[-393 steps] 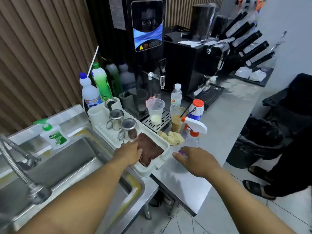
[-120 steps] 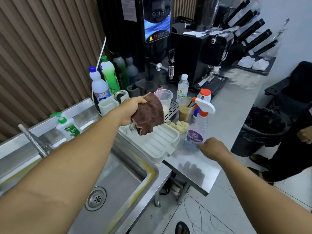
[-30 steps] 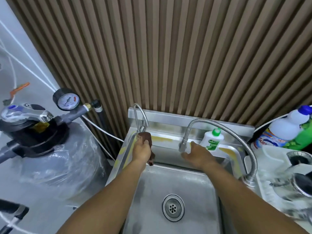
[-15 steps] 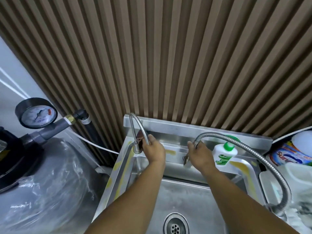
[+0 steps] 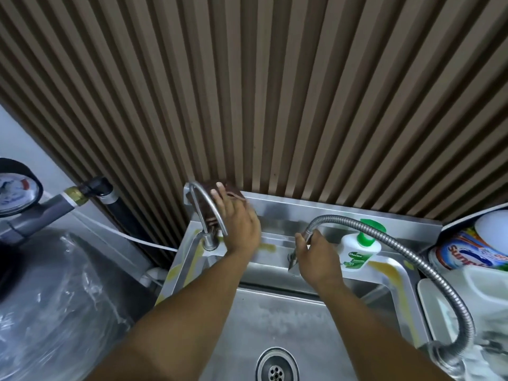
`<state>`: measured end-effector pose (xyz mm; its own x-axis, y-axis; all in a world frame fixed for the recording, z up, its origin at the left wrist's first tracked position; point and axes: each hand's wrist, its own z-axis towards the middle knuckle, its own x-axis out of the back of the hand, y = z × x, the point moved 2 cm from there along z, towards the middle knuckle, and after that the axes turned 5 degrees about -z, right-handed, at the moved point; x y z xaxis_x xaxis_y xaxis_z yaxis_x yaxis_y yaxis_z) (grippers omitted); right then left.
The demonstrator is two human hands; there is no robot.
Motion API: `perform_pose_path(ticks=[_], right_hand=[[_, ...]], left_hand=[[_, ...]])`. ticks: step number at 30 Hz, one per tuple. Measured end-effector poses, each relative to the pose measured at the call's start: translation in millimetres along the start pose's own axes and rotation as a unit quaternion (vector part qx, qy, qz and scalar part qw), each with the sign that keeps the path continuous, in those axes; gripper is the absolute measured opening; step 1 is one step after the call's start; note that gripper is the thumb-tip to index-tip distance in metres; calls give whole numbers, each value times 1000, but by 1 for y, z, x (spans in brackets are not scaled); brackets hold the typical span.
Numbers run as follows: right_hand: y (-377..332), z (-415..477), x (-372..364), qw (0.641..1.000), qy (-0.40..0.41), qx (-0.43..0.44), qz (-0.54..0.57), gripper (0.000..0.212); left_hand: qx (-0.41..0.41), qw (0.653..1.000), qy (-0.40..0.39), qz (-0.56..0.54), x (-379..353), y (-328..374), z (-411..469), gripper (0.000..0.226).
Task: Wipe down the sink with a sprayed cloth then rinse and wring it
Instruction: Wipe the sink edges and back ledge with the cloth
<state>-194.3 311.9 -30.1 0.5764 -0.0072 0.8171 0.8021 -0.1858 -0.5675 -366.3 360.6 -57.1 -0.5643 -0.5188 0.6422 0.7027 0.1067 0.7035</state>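
A steel sink [image 5: 288,323] fills the lower middle, with its drain [image 5: 276,367] at the bottom. My left hand [image 5: 237,224] presses a dark brown cloth [image 5: 229,189] flat against the top left corner of the sink's backsplash [image 5: 316,213], behind a small curved tap [image 5: 204,210]. Most of the cloth is hidden under my fingers. My right hand [image 5: 316,257] grips the nozzle end of a flexible metal hose tap [image 5: 417,243] over the back rim of the basin.
A green-capped soap bottle [image 5: 360,248] stands on the back ledge right of my right hand. Detergent bottles [image 5: 472,251] and a white dish rack [image 5: 450,312] sit at the right. A pressure gauge [image 5: 16,188] and a plastic-wrapped tank [image 5: 55,312] are left. Slatted wood wall behind.
My left hand has slid the cloth up from beside the small tap's base to the backsplash's top left corner. My right hand stays on the hose nozzle. The view has tilted slightly closer.
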Motion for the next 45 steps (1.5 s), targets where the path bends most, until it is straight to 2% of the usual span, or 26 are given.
perform_pose_path(ticks=[2, 4, 7, 9, 13, 15, 17, 19, 22, 25, 27, 30, 35, 40, 45], right_hand=[[2, 1, -2, 1000, 1, -3, 4, 29], [3, 2, -4, 1000, 0, -5, 3, 29], [4, 2, -3, 1000, 5, 0, 1, 25], [2, 0, -2, 1000, 3, 1, 4, 24], [2, -1, -3, 1000, 0, -6, 13, 26], [2, -2, -4, 1000, 6, -6, 16, 26], [2, -3, -4, 1000, 16, -6, 19, 26], [2, -3, -6, 999, 21, -10, 22, 26], [3, -2, -6, 999, 22, -16, 19, 25], [3, -1, -6, 1000, 22, -11, 8, 21], [2, 0, -6, 1000, 24, -10, 1, 21], [1, -1, -6, 1000, 18, -22, 4, 23], [-1, -4, -4, 999, 13, -28, 11, 24], [-2, -5, -4, 999, 22, -25, 15, 22], [-2, -4, -5, 999, 28, -22, 7, 22]], left_hand=[[-106, 992, -52, 51, -15, 0, -17, 60], [-211, 967, -119, 80, -27, 4, -29, 55], [-310, 930, -180, 82, -27, 8, -33, 65], [-293, 937, -173, 78, -19, 1, -26, 65], [-99, 993, -27, 49, 4, -17, -4, 56], [-10, 1000, 14, -8, 11, -15, 6, 56], [36, 998, 20, -53, 9, -7, 9, 65], [21, 998, 12, -53, 1, 3, 1, 69], [-119, 991, -59, 7, -16, 13, -25, 60], [-296, 935, -194, 24, -21, 19, -34, 61], [-354, 906, -228, 41, -15, 21, -24, 63], [-344, 910, -226, 54, 0, 14, -7, 62], [-246, 954, -158, 68, 13, -3, -4, 62], [-218, 949, -196, 120, -2, -23, -35, 73], [-242, 936, -211, 142, -6, -39, -53, 75]])
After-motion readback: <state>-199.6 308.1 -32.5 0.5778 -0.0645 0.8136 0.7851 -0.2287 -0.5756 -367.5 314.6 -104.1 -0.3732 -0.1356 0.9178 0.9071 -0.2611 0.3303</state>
